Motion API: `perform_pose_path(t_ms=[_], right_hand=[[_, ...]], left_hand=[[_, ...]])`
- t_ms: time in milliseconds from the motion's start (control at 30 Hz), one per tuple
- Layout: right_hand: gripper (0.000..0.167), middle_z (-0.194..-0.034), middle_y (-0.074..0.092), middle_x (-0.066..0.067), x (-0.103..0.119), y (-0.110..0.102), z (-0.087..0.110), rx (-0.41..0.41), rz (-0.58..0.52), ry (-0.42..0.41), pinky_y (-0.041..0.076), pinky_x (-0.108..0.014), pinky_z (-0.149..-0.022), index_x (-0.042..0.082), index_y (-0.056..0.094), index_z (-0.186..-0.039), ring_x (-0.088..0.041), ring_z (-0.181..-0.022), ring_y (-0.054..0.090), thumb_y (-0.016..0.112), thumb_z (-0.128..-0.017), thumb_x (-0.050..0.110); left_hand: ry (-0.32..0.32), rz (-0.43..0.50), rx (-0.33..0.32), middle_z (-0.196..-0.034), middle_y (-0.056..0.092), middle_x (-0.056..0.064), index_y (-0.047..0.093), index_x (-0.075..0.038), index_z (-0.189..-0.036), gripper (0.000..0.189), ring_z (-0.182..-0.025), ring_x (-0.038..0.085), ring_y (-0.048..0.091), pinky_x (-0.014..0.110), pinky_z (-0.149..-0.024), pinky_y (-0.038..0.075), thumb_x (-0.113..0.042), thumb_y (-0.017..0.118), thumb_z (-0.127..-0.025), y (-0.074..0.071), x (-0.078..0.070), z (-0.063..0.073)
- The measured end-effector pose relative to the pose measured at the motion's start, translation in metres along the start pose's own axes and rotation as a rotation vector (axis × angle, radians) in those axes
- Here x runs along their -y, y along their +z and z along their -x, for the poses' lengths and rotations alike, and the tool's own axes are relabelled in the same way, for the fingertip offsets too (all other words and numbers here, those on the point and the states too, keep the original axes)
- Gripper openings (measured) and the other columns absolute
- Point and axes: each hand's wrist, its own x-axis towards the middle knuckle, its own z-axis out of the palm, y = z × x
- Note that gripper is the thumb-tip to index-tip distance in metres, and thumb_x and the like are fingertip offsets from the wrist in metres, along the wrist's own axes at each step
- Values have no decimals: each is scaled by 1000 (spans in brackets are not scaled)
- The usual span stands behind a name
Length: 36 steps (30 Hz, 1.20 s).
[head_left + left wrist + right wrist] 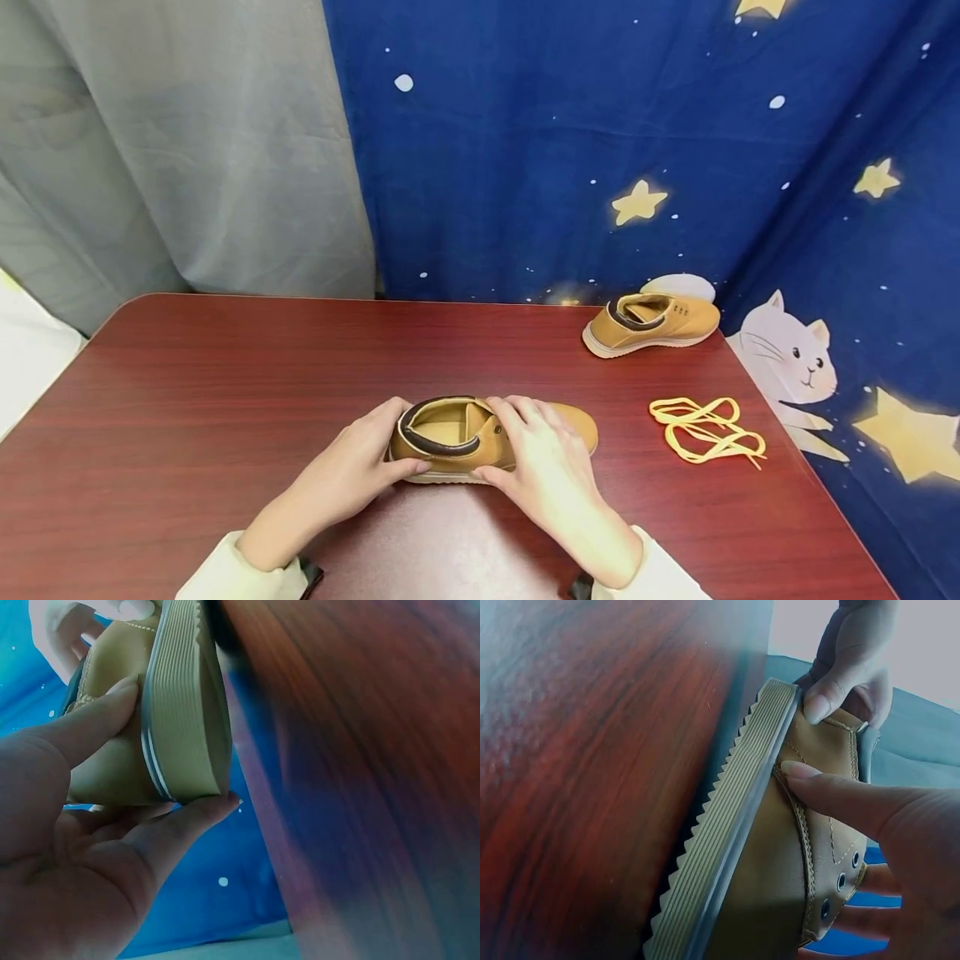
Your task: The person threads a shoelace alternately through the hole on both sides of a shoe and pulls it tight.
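The shoe (pixel 480 455), at nine o'clock from the yellow lace (pixel 699 414), was grasped by left hand (pixel 360 454) (heel) and right hand (pixel 551 458) (midsection), long axis nine-to-three, toe toward three o'clock.

A reddish-brown table (pixel 247 367) with dark wood grain and a rounded far left corner carries the things, a pale sheen on its near middle. By its far right corner a tan shoe (pixel 686 321) stands on its sole, toe rightward, and nearer, by the right edge, yellow laces (pixel 701 452) lie looped. Whether the held shoe (pixel 495 454) touches the tabletop is unclear.
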Motion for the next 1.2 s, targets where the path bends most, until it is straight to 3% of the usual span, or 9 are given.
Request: perform_pose_path(t_ms=[267,467,667,800,900,1000,1067,1200], right_hand=[[81,-129,65,6,2,1,1,50,-16,13,57,-45,-73,27,58,-137,-23,-119,61,89,-67,53],[85,-132,63,5,1,2,2,57,-15,-6,57,-44,-83,27,55,-142,-23,-120,60,89,-68,54],[90,-141,61,3,-13,-2,5,82,-127,-9,54,-45,-98,27,46,-150,-22,-129,58,87,-73,51],[87,-144,60,2,-34,-8,11,57,-226,23,54,-46,-99,27,47,-150,-20,-131,59,86,-75,48],[78,-140,62,1,-55,-11,18,14,-236,36,55,-46,-97,23,53,-144,-20,-127,62,86,-77,47],[67,-133,65,-1,-78,-15,23,-16,-237,59,53,-44,-99,17,60,-137,-21,-123,64,84,-80,43],[59,-128,68,-3,-92,-18,25,-19,-250,95,53,-45,-100,14,64,-131,-23,-120,66,83,-82,40],[46,-120,72,-6,-119,-27,24,-10,-283,204,54,-47,-92,11,69,-124,-26,-106,69,80,-86,36]], left_hand=[[-54,-18,70,-96,61,-11,57,-16,-109,42,-89,4,60,27,-76,50,-27,86,-80,-3,1,0],[-56,-54,84,-97,64,-9,56,-15,-110,48,-88,5,60,29,-75,51,-29,88,-77,-3,2,-1],[-40,-133,73,-122,67,-1,52,-14,-135,74,-107,15,67,42,-89,55,-37,89,-75,-1,-6,1],[2,-175,5,-136,62,2,47,-13,-145,81,-123,21,62,46,-99,53,-41,85,-79,2,-20,-1],[36,-184,-106,-129,64,-1,57,-14,-137,64,-121,18,60,43,-98,53,-41,81,-84,5,-33,-5],[60,-173,-201,-115,67,-5,67,-17,-121,42,-108,13,59,36,-90,54,-35,80,-86,8,-47,-12],[73,-162,-218,-107,67,-7,71,-19,-113,33,-97,10,60,32,-81,54,-32,81,-85,12,-54,-17],[120,-179,-191,-100,67,-8,72,-18,-104,25,-87,8,60,29,-75,53,-29,82,-84,26,-66,-28]])
